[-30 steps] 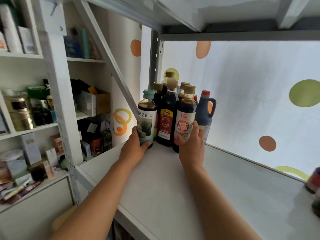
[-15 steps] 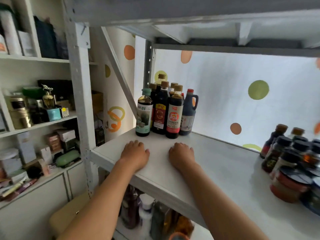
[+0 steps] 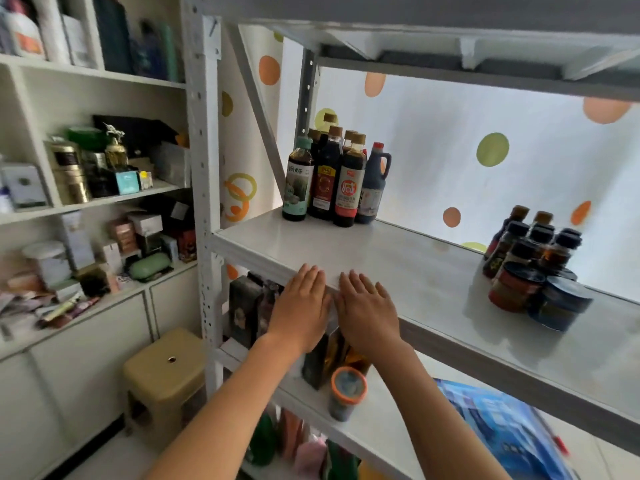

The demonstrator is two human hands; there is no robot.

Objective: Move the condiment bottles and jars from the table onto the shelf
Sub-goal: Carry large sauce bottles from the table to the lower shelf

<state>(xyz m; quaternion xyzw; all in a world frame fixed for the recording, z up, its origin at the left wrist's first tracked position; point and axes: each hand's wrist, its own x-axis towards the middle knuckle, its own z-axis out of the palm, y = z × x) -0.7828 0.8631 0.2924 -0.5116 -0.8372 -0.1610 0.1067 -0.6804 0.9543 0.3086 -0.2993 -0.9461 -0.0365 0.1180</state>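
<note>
Dotted backlit wall [image 3: 450, 140] – white cupboard [image 3: 86, 327], beige stool [image 3: 166, 368] beside it.

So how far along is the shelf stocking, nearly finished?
Two groups already stand on the shelf: tall bottles at the back left, small bottles and jars at the right. The left hand and right hand are flat and empty at its front edge. The table is out of view, so what's left can't be told.
</note>
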